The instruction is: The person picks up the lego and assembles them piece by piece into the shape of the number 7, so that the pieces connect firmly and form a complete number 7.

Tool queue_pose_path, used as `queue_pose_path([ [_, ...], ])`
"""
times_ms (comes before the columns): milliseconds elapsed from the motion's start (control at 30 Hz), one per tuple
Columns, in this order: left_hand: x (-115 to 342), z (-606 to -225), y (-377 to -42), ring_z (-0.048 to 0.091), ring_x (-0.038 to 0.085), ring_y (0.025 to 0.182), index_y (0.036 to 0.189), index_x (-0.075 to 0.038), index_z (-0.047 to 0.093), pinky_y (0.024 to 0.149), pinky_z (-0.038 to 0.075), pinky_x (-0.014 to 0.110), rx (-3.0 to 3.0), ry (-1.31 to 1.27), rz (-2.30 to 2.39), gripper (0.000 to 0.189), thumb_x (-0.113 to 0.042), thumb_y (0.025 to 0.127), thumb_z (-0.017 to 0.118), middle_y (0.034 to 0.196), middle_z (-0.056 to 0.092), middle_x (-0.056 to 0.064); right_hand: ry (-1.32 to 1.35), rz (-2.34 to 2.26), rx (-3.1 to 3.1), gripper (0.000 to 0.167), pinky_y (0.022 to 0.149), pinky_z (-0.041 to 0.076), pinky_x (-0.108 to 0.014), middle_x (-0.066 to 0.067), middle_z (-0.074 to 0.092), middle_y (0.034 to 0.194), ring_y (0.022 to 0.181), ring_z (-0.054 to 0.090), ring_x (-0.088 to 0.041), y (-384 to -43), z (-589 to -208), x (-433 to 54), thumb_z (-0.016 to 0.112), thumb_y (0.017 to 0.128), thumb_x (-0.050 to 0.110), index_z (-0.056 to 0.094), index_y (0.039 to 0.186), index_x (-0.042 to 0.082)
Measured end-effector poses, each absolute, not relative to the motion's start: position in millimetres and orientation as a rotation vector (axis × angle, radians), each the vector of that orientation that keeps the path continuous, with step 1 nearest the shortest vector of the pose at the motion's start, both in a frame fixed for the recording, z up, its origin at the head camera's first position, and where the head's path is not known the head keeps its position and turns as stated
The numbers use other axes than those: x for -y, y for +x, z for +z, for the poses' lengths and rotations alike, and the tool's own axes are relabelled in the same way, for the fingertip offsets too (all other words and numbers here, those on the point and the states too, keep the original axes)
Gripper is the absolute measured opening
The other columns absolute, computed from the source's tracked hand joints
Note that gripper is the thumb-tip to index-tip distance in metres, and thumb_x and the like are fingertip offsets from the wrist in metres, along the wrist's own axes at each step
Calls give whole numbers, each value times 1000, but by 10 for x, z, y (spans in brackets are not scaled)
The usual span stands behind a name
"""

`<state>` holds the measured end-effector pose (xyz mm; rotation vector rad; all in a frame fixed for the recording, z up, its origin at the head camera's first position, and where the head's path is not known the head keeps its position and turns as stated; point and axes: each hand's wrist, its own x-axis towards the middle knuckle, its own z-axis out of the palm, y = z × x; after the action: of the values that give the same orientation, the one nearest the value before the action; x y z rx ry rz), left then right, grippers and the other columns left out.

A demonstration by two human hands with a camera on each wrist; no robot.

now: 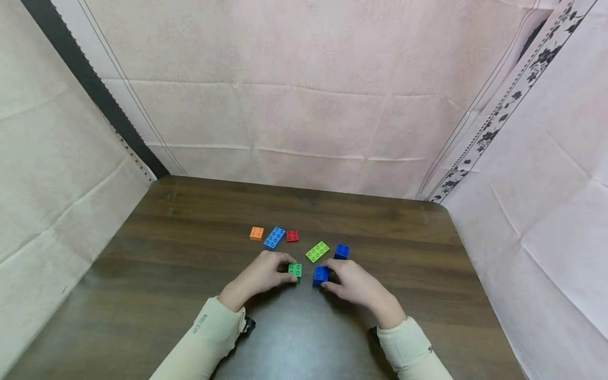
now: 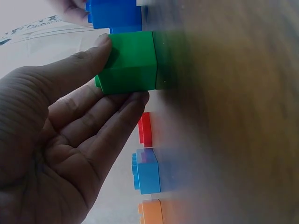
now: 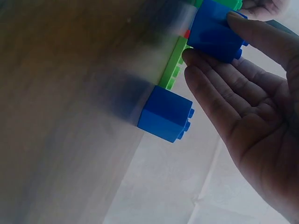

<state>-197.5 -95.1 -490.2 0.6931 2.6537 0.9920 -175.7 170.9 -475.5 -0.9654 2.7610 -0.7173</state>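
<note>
Near the middle of the brown table (image 1: 190, 306), with twelve o'clock at its far edge, a green block (image 1: 295, 270) sits pinched between the thumb and fingers of the left hand (image 1: 263, 273), thumb on the near side, fingertips on the far side. Just beside it at three o'clock, across a narrow gap, the right hand (image 1: 353, 282) pinches a dark blue block (image 1: 320, 275) in the same way, its fingers lying close together in the right wrist view. From that block, a long lime block (image 1: 317, 252) lies at twelve o'clock and a second dark blue block (image 1: 342, 251) between one and two. From the green block, a small red block (image 1: 292, 236) lies at twelve and a long light blue block (image 1: 274, 238) at eleven, with an orange block (image 1: 257, 233) at nine from the light blue one. Pale cloth (image 1: 304, 121) hangs beyond the table at twelve.
</note>
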Motion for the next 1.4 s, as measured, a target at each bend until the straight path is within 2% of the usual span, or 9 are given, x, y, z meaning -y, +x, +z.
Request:
queue_pose_path([
  [267,919,-4881,-1964,63,10,92,112,-14,74,84,56,36,-2667,660,986,31,-29,87,81,104,71,-4,-942,-815,-2754,39,87,57,-36,-8,70,119,103,69,-16,-1747,-4636,-1729,74,94,22,61,127,7],
  [800,834,-4914,-1951,64,11,94,112,-16,75,85,55,35,-2663,672,997,32,-34,87,81,104,72,-6,-956,-854,-2803,42,86,57,-31,-6,70,119,102,68,-13,-1759,-4551,-1717,73,95,29,60,129,9],
  [1000,800,-4920,-1928,65,10,89,110,-15,75,82,56,33,-2653,701,1016,30,-32,86,82,99,71,-7,-975,-890,-2790,42,86,57,-31,-4,70,119,101,68,-13,-1748,-4538,-1691,74,94,29,61,129,10],
  [1400,730,-4958,-1888,66,9,89,115,-11,73,83,57,30,-2659,731,1028,39,-34,85,82,104,73,-3,-1004,-953,-2697,40,89,57,-37,-3,70,120,103,68,-14,-1728,-4550,-1585,73,94,23,61,130,9],
])
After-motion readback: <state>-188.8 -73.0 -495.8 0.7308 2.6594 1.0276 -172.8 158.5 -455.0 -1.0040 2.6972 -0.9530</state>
